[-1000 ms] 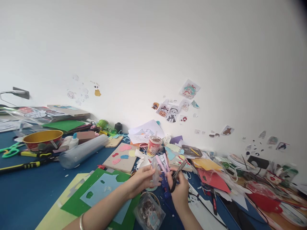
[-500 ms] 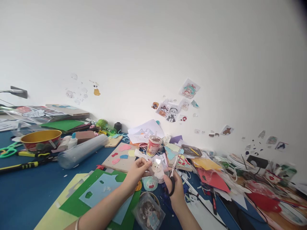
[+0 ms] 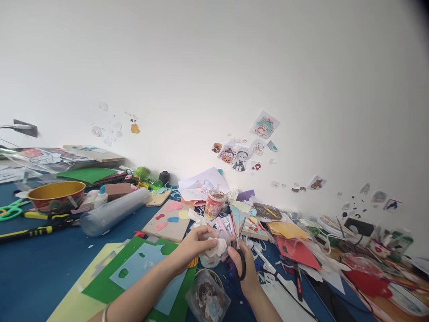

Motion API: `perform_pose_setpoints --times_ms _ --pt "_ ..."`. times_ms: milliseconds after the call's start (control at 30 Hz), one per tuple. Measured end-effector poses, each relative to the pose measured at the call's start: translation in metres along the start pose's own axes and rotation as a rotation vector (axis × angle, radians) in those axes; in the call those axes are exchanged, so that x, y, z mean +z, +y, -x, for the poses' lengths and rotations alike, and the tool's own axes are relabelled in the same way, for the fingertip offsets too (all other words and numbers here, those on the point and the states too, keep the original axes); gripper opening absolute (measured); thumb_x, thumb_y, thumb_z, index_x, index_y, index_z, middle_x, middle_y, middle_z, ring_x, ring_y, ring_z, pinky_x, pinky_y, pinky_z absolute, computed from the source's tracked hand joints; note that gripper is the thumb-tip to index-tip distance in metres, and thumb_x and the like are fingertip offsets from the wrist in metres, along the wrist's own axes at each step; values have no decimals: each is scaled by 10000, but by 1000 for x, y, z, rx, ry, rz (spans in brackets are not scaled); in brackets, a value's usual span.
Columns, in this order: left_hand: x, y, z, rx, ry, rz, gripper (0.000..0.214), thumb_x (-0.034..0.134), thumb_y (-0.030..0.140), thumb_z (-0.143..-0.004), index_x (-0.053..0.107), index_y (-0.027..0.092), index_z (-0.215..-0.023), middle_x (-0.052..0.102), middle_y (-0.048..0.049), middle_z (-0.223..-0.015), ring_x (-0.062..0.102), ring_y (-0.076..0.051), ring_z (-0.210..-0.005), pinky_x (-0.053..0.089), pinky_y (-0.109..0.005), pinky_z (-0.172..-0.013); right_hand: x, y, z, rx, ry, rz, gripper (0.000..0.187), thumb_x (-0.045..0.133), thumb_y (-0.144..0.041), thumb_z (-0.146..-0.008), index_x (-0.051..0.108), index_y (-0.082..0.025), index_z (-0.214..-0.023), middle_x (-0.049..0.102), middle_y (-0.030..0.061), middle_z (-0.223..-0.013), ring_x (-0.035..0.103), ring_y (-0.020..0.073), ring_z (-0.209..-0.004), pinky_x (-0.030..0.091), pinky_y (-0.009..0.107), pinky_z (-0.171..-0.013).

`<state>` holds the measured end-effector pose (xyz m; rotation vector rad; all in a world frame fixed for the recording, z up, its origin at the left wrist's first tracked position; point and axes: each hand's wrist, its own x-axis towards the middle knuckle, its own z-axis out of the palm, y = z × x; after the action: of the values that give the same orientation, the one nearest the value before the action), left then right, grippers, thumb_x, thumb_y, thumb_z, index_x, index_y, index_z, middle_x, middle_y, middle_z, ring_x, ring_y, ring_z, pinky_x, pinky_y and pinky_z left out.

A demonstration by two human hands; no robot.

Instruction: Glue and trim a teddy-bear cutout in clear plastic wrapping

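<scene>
Left grip (image 3: pixel 192 248) pinches white toy (image 3: pixel 217 247); right grip (image 3: pixel 247 278) holds scissors (image 3: pixel 239 233) beside it.

One head-worn view — looking forward and down, close over the table (image 3: pixel 40 264), facing the wall (image 3: pixel 214 67).

The left hand (image 3: pixel 193 247) and right hand (image 3: pixel 246 269) sit nearly touching (both curled, gripping).

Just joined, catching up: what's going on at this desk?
A person works at a cluttered blue craft table. Their left hand grips a small white soft figure in clear wrapping. Their right hand holds black-handled scissors, blades pointing up, close beside the figure. A clear packet with a doll picture lies below the hands, next to a green foam sheet.
</scene>
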<state>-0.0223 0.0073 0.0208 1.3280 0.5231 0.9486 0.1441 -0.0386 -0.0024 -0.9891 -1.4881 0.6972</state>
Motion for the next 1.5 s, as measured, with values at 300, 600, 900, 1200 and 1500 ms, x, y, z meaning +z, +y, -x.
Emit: perform_pose_setpoints --times_ms 300,600,900,1200,1500 --pt "-4 -3 -7 92 165 80 315 676 381 -692 506 145 -814 593 2 -694 521 -107 -586 368 -187 -515 9 -2 1 0 -255 9 282 541 -450 -780 524 -175 -840 558 13 -687 536 177 -659 419 287 -649" --pt "-2 -8 -6 48 96 59 339 652 417 -712 441 181 -834 598 15 -649 546 -121 -558 399 -209 -527 3 -2 -1 54 -252 99 216 612 -358 -746 557 -168 -834 532 -7 -665 520 157 -619 410 250 -595" --pt "-2 -6 -5 42 111 -5 340 630 449 -721 433 196 -837 573 37 -634 518 -102 -529 395 -182 -469 2 -1 -1 77 -209 172 155 632 -287 -727 555 -163 -780 515 -34 -599 491 129 -541 408 240 -553" --pt "0 -1 -4 -48 216 -56 404 681 475 -637 468 187 -823 635 6 -595 591 -152 -497 439 -214 -444 1 3 -2 166 -218 157 271 648 -405 -700 560 -159 -771 364 -81 -500 352 87 -450 293 204 -453" --pt "-1 0 -3 13 203 -119 320 662 407 -661 433 199 -742 580 59 -525 555 -132 -409 393 -205 -418 9 6 -1 230 -197 83 387 656 -510 -648 557 -161 -783 450 -63 -506 404 105 -440 303 216 -447"
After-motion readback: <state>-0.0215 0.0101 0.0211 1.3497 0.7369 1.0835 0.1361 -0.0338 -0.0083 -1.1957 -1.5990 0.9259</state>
